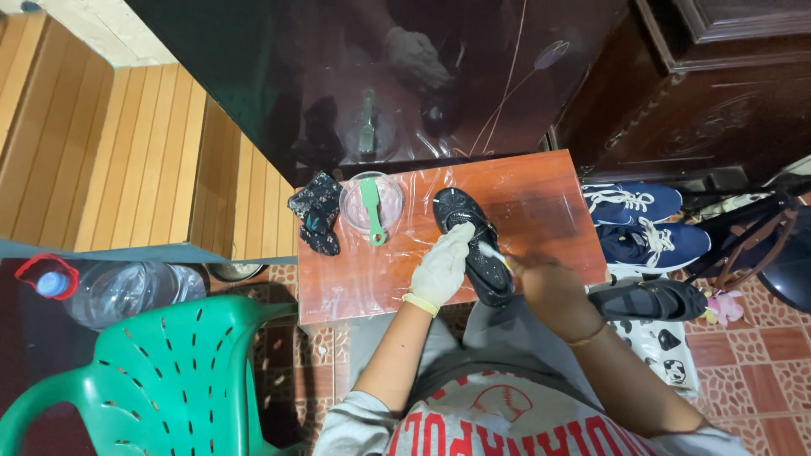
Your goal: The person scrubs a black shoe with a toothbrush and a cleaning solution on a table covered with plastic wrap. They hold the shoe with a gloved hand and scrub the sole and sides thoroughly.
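Closest to me is the person's lap, grey trousers and a grey top with red lettering, and both arms reaching forward over a small wooden table wrapped in clear plastic film. The left hand, in a pale glove, is clamped over the heel end of a black shoe that lies on its side on the table, toe pointing away. The bare right hand is closed around something pale and thin, a small brush or cloth by the look of it, pressed to the shoe's side; it is blurred, so I cannot tell exactly what it holds.

Judging by that, the cleaning of this shoe looks to be in mid-course: it is 1 shoe under the hands, while a second black shoe sits on the tiled floor to the right, apparently waiting its turn.

Further along the table, well apart from the hands, a green brush rests across a clear bowl, and a dark patterned cloth lies beside it at the left corner. Beyond the right edge, 2 blue trainers stand on the floor. A green plastic chair and a water bottle stand off to the left.
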